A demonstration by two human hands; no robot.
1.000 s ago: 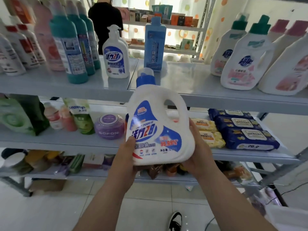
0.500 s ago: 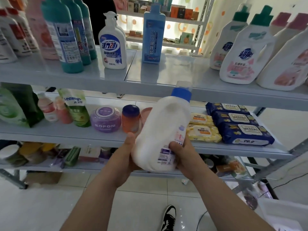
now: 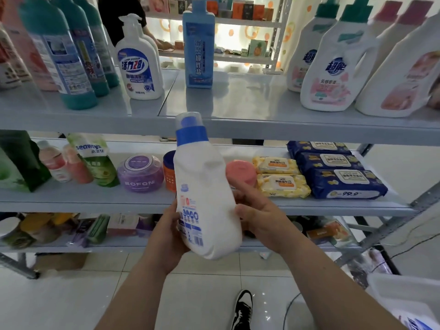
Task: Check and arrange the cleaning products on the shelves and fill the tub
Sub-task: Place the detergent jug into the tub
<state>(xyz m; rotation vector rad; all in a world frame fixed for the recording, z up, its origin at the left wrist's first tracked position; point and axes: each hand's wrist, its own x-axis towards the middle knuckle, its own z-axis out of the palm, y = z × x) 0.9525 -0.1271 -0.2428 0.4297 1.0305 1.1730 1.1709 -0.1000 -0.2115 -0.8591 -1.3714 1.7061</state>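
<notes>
Seemingly gripped, bottle [image 3: 206,186], fingers [image 3: 241,211] either side

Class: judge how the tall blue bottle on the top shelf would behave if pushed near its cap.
The tall blue bottle stands high on a narrow base, so it would probably tip rather than slide. The top shelf looks glossy, so a low push might slide it. Its flat-looking sides suggest little rolling.

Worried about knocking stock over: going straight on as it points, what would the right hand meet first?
The right hand grips the white bottle; past it, probably the pink tub on the middle shelf, though depth is unclear.
</notes>
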